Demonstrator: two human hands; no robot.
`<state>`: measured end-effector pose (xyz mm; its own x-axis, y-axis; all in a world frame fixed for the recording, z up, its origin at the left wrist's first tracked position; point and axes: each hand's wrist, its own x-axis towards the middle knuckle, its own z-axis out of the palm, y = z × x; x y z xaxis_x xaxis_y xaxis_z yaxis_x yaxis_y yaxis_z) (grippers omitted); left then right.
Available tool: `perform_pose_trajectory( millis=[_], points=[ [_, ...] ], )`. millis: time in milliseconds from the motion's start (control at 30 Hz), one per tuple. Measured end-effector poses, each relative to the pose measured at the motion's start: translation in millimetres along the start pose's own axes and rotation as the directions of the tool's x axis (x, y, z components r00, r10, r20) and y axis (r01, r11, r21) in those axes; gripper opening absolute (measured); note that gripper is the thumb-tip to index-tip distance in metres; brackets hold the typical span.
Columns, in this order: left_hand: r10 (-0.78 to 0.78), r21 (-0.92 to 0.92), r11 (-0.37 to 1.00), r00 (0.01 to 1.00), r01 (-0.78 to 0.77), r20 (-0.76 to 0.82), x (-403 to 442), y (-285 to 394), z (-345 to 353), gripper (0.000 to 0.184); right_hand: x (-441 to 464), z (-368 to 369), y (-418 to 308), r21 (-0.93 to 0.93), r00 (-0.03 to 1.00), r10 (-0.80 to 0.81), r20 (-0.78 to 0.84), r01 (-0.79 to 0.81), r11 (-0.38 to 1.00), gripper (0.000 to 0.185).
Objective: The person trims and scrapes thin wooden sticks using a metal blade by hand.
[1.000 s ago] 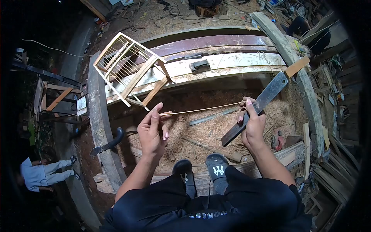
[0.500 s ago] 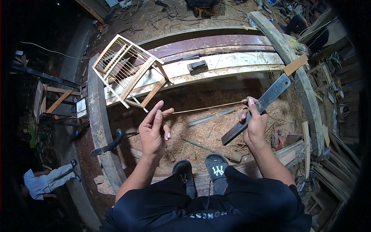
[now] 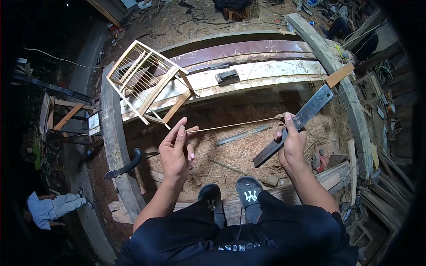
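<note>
My left hand (image 3: 175, 153) pinches one end of a thin wooden stick (image 3: 235, 125) between thumb and forefinger, the other fingers loosely curled. The stick runs nearly level, rising slightly to my right hand (image 3: 293, 142), whose thumb and forefinger hold its other end. The same right hand is wrapped round a flat steel knife (image 3: 313, 105), slanted, with a hole at its upper end and a dark lower end. Beyond my left hand stands a wooden cage-like frame (image 3: 153, 91) with thin bars, tilted on the bench.
A pale plank bench (image 3: 275, 71) carries a dark block-shaped tool (image 3: 227, 77). A curved-handled knife (image 3: 126, 166) rests on the left beam (image 3: 114, 133). Wood shavings (image 3: 230, 155) cover the ground before my sandals. A person (image 3: 57, 206) is at lower left; another person's dark-clothed limb (image 3: 341, 33) shows upper right.
My hands keep almost the same pose, with the stick and knife shifted only very slightly. The person at lower left has moved a little.
</note>
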<state>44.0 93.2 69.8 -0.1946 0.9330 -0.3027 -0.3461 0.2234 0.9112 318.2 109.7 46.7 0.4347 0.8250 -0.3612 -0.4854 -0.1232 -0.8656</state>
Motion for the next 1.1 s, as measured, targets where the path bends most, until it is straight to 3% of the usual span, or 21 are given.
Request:
perform_pose_trajectory(
  millis=[433,633,867,933,1000,1100],
  points=[
    [0.016,-0.016,1.0,1.0,-0.016,-0.01,-0.3,9.2,-0.7,0.039,-7.2,3.8,-8.3,0.01,0.997,-0.003,0.079,0.002,1.0,0.017],
    [0.09,0.003,0.996,0.994,-0.09,0.063,0.5,22.5,3.6,0.037,-12.8,7.9,-15.1,0.001,0.991,-0.062,0.116,0.062,0.998,0.015],
    [-0.043,0.133,0.991,0.99,0.025,0.134,4.6,23.4,-2.5,0.027,-8.4,5.6,-21.3,-0.002,0.994,-0.09,0.059,0.091,0.996,0.014],
    [-0.144,0.393,0.919,0.926,-0.005,0.349,8.3,24.4,-8.1,0.022,-7.0,4.9,-21.5,-0.011,0.995,-0.097,0.028,0.098,0.995,0.013],
    [-0.306,0.499,0.865,0.84,0.049,0.449,5.8,28.0,-7.5,0.021,-4.5,2.8,-17.7,-0.034,0.995,-0.103,0.001,0.103,0.994,0.013],
    [-0.326,0.468,0.883,0.78,0.049,0.534,0.8,19.5,0.1,0.022,-8.3,5.0,-11.3,-0.067,0.992,-0.115,0.047,0.118,0.991,0.013]
  ],
)
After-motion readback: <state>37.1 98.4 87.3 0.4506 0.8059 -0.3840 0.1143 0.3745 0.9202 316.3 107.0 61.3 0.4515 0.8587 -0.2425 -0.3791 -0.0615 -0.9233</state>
